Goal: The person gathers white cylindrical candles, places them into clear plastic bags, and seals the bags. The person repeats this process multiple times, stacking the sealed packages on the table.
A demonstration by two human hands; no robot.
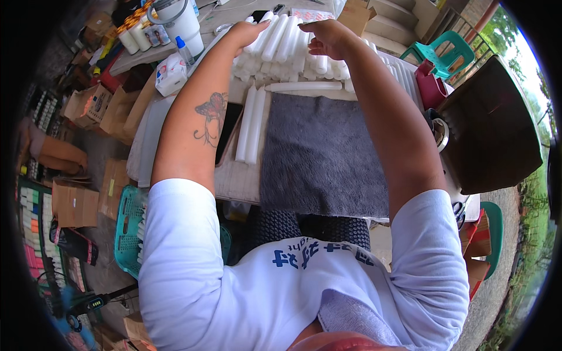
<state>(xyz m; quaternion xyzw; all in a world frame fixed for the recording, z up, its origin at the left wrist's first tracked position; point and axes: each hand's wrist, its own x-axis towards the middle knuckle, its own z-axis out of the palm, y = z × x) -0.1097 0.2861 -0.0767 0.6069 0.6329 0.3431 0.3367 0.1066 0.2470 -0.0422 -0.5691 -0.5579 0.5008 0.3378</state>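
Observation:
Both arms reach to the far side of the table, where white taper candles (281, 39) lie in a heap. My left hand (248, 35) is at the heap's left side, its thumb pointing inward over the candles; its fingers are partly hidden. Across from it, my right hand (329, 38) is at the heap with thumb and fingers apart. Whether either hand grips a candle cannot be told. Nearer me, two candles (251, 125) lie side by side, and a single candle (305, 86) lies crosswise above a dark grey cloth (320, 153). A phone (229, 131) is partly behind my left forearm.
A plastic pack (171, 74), a blue-capped bottle (184, 50) and a white tumbler (178, 26) stand at the left. To the right are an open cardboard box (491, 127), a tape roll (441, 134), a red holder (429, 85) and scissors (459, 213). A person's arm (61, 155) shows far left.

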